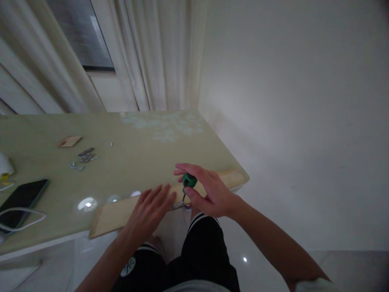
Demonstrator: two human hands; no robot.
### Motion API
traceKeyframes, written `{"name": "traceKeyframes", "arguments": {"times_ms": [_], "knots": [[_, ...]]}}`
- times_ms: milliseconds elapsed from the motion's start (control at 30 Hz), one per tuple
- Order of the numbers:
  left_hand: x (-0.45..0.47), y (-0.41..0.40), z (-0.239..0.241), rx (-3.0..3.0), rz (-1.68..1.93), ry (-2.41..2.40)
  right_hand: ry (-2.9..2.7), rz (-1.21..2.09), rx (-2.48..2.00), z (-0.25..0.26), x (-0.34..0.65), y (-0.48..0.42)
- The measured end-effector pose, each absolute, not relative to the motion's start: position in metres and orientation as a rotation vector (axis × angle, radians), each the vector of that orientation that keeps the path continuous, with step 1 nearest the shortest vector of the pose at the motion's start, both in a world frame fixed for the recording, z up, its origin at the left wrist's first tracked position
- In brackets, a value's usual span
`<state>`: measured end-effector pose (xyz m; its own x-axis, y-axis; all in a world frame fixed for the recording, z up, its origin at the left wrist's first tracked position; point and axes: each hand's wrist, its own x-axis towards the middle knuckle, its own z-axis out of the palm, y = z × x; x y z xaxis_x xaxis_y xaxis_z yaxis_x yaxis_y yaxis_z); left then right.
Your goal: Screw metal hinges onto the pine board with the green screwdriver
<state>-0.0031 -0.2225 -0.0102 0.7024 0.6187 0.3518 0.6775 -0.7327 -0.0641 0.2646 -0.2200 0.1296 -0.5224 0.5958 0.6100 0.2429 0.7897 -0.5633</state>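
Below board, shorts with apparent logo

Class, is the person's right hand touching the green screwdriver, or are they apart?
Touching. The head view shows the right hand holding the green screwdriver by its handle, between thumb and fingers.

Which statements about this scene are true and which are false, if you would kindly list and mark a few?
1. The right hand holds a green-handled screwdriver. True.
2. The left hand is raised clear of the wooden board. False: it rests on the board.
3. The screwdriver points upward. False: it points down toward a metal piece at the board's near edge.
4. A white cable crosses the dark-screened device. True.
5. The shorts are white. False: they are mainly black.
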Motion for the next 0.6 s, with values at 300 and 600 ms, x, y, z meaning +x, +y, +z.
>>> {"name": "traceKeyframes", "arguments": {"times_ms": [300,600], "knots": [[-0.008,-0.224,-0.009,-2.677,-0.389,-0.954,-2.029,0.507,-0.715,0.140,0.230,-0.182],[-0.009,-0.219,-0.001,-2.724,-0.392,-0.961,-1.872,1.291,-0.629,0.144,0.250,-0.124]]}}
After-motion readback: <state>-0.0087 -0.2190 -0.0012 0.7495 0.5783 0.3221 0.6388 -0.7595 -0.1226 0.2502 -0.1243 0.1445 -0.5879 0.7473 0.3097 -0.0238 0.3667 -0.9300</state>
